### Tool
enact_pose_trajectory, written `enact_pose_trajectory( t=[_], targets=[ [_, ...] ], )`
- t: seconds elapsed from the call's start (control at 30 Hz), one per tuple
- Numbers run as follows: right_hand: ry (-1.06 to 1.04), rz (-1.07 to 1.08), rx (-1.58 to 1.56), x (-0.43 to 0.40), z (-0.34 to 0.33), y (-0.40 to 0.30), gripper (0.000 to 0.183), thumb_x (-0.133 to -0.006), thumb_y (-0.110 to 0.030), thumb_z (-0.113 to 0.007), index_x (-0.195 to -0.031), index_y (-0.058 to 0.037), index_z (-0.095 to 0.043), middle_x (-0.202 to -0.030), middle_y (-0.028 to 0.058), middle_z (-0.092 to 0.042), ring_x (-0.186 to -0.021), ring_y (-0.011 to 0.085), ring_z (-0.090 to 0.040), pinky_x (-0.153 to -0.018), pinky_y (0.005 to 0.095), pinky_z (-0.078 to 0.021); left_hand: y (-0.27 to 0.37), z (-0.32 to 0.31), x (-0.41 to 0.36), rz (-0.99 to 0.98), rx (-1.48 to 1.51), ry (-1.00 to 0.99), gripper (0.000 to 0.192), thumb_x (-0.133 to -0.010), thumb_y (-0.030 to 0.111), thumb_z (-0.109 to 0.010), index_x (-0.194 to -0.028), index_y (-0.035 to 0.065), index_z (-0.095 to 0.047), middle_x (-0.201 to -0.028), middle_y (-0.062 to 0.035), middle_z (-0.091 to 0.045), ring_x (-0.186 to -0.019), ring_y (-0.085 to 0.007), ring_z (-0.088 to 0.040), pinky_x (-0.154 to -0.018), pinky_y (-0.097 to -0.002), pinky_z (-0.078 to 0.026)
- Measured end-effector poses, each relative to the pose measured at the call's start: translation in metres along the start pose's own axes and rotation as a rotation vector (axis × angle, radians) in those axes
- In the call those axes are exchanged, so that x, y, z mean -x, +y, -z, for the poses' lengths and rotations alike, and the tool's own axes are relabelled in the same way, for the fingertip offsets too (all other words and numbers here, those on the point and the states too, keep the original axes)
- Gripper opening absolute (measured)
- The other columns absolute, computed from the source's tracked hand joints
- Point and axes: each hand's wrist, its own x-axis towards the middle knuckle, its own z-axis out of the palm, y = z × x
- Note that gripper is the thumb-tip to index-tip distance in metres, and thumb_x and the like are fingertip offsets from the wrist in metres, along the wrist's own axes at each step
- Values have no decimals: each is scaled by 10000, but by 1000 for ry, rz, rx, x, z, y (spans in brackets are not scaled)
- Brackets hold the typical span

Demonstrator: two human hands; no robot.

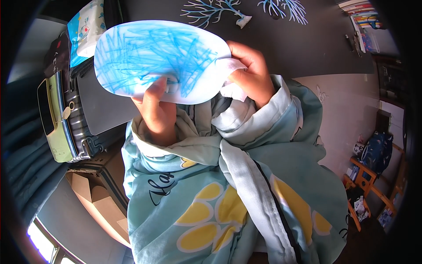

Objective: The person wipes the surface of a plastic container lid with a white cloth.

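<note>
A white oval board [132, 59] covered in light blue scribbles is held up over the near edge of a dark table. My left hand [156, 109] grips its lower edge, with the thumb on the front face. At the board's right end is my right hand [252, 74], pinching a crumpled white wipe or tissue [232, 87] against the edge. The board's right part shows white with few marks. Loose sleeves of a green garment [197, 184] with yellow petal prints surround both wrists.
Coral-like blue and white branches [219, 10] lie on the dark table [306, 49] beyond the board. A wipes pack [92, 29] stands at upper left, above a green folder [59, 142]. An open cardboard box [99, 201] is at lower left, books [357, 13] at upper right.
</note>
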Motion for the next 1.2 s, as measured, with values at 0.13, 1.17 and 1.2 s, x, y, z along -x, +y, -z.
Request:
enact_pose_trajectory(
  t=[0.13,1.17,1.2],
  targets=[
    [12,-23,1,0,-2,-2,109,-700,-75,-484,-767,6,-514,-665,-15,-483,-618,23,-426,-510,182,-362,-1,-1,0,-7,8,25,399,-616,34,-491,-1002,-39,-418,-871,-125,-487,-802,-211,-498,-722,-308,-406],
    [63,-167,2,1,1,-5,115,-777,-82,-449,-694,-9,-481,-575,-41,-409,-524,2,-359,-440,175,-297,-2,2,-1,8,-42,7,344,-611,25,-484,-949,-16,-443,-824,-92,-477,-753,-184,-480,-689,-265,-381],
    [65,-142,-32,1,1,-3,130,-789,-83,-439,-688,-12,-477,-568,-45,-399,-515,-3,-348,-432,172,-287,-1,2,-1,12,-46,3,337,-610,25,-484,-943,-15,-444,-819,-88,-476,-752,-181,-477,-686,-264,-379]
  ],
)
